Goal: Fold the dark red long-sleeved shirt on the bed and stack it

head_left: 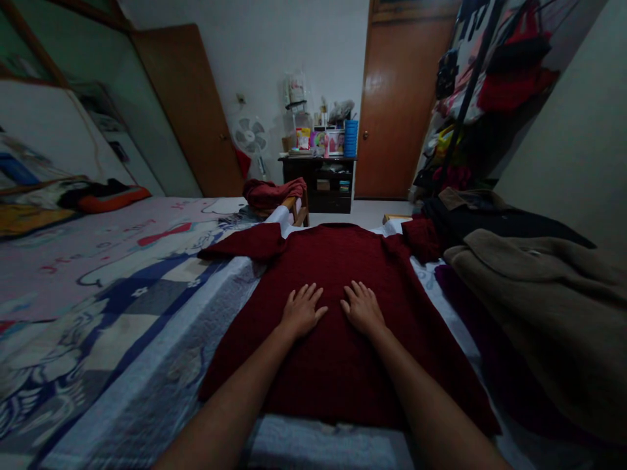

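Observation:
A dark red long-sleeved sweater (337, 372) lies spread out flat in front of me, its neckline at the far end. My left hand (302, 311) rests palm down on the middle of it, fingers spread. Beside it, my right hand (362, 308) also lies flat on the fabric with the fingers apart. One sleeve stretches out to the left, while the other is bunched at the right shoulder. Underneath is a pale blue-white patterned cover (323, 444), showing along the near hem and both sides.
On the right lie a brown coat (553, 313) and dark folded clothes (514, 219). To the left spreads a bed with a patterned sheet (122, 261). A reddish garment (274, 192) hangs over a wooden frame beyond. Farther back stand a fan (251, 136) and a dark cabinet (318, 186).

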Demonstrator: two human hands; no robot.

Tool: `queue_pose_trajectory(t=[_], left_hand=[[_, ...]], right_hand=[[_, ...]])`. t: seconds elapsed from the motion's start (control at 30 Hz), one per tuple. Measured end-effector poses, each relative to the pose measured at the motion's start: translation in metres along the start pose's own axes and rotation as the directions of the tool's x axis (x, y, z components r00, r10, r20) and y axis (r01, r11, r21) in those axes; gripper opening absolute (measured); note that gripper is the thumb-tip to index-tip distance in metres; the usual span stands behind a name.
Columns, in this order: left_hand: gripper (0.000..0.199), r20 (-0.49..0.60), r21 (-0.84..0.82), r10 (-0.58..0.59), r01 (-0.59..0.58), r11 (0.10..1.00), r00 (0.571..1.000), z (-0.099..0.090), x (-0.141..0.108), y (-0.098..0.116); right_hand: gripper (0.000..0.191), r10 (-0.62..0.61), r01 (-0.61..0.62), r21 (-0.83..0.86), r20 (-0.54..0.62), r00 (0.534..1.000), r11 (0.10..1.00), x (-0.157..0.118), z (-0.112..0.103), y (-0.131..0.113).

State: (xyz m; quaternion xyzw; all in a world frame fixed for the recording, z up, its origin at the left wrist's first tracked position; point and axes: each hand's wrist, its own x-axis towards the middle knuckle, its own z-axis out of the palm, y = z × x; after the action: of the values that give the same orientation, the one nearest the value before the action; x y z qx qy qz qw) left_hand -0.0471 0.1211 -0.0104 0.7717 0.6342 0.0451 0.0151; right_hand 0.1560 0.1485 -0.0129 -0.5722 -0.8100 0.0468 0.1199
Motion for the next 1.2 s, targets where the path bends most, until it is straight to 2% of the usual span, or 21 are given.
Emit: queue_pose_trajectory(t=[0.07, 0.17, 0.33, 0.4, 0.47, 0.53, 0.63, 0.7, 0.77, 0.83, 0.93, 1.07, 1.2], left_hand=[[0.063, 0.007, 0.007, -0.036, 0.036, 0.999, 0.999, -0.002, 0.000, -0.008], [0.067, 0.031, 0.017, -0.162, 0.162, 0.987, 0.986, -0.006, 0.002, -0.027], [0.074, 0.116, 0.007, -0.377, 0.378, 0.926, 0.919, -0.011, 0.010, -0.058], [0.075, 0.173, 0.005, -0.423, 0.429, 0.903, 0.889, -0.015, 0.015, -0.060], [0.072, 0.179, 0.013, -0.459, 0.465, 0.885, 0.870, -0.020, 0.024, -0.052], [0.065, 0.105, 0.002, -0.455, 0.458, 0.889, 0.884, -0.025, 0.037, -0.035], [0.054, -0.051, -0.071, -0.358, 0.354, 0.933, 0.932, -0.030, 0.062, -0.002], [0.051, -0.087, -0.124, -0.302, 0.291, 0.949, 0.949, -0.029, 0.082, 0.018], [0.050, -0.076, -0.159, -0.267, 0.253, 0.954, 0.961, -0.025, 0.100, 0.030], [0.051, -0.042, -0.176, -0.261, 0.250, 0.952, 0.964, -0.016, 0.113, 0.032], [0.056, -0.014, -0.162, -0.272, 0.266, 0.950, 0.962, 0.000, 0.121, 0.025], [0.061, -0.099, -0.119, -0.230, 0.218, 0.969, 0.968, 0.017, 0.119, 0.014], [0.062, -0.126, -0.103, -0.216, 0.204, 0.973, 0.968, 0.021, 0.116, 0.013]], right_hand=[[0.053, 0.002, -0.002, -0.002, 0.001, 1.000, 1.000, 0.000, 0.001, -0.001], [0.052, 0.004, -0.004, -0.008, -0.004, 1.000, 1.000, 0.000, 0.000, -0.002], [0.052, 0.005, -0.005, -0.029, -0.010, 1.000, 1.000, 0.000, 0.002, -0.002], [0.053, 0.008, -0.008, -0.030, -0.001, 1.000, 1.000, 0.000, 0.002, -0.002], [0.053, 0.009, -0.009, -0.028, 0.004, 1.000, 1.000, 0.001, 0.003, -0.002], [0.054, 0.007, -0.007, -0.027, 0.001, 1.000, 1.000, 0.002, 0.004, -0.003], [0.053, 0.005, -0.005, -0.027, -0.008, 1.000, 1.000, 0.002, 0.004, -0.003], [0.053, 0.004, -0.004, -0.026, -0.010, 1.000, 1.000, 0.001, 0.004, -0.003], [0.053, 0.003, -0.003, -0.027, -0.012, 1.000, 1.000, 0.001, 0.005, -0.002], [0.053, 0.003, -0.003, -0.031, -0.013, 1.000, 1.000, 0.001, 0.006, -0.002], [0.053, 0.001, -0.001, -0.030, -0.014, 1.000, 1.000, 0.002, 0.007, -0.001], [0.053, 0.008, -0.008, -0.024, -0.007, 1.000, 1.000, 0.002, 0.005, -0.001], [0.054, 0.073, -0.073, -0.035, -0.017, 0.997, 0.997, 0.001, 0.003, -0.002]])
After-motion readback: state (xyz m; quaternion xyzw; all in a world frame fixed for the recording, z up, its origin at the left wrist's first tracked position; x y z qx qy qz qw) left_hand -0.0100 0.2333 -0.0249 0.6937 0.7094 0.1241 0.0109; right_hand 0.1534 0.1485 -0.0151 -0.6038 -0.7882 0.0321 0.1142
